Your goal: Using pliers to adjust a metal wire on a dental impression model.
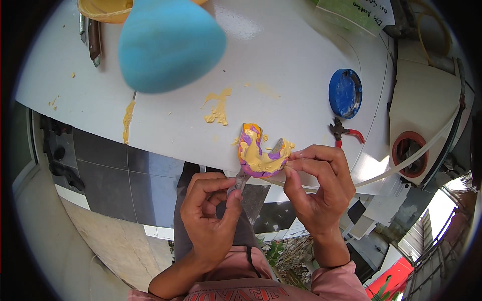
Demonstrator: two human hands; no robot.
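My right hand [319,183] pinches the right edge of a purple horseshoe-shaped dental impression tray [248,145] filled with yellow plaster, held just above the near edge of the white table [281,65]. My left hand [211,210] grips the handle of a thin metal spatula [240,181] whose tip reaches into the yellow plaster. Both forearms come up from the lower edge.
A blue rubber mixing bowl [168,42] looms blurred at upper left beside a yellow bowl [103,10] and a knife [94,42]. Yellow plaster smears [218,108] dot the table. A blue lid [345,93] and red-handled pliers [346,133] lie at right. Tiled floor lies below.
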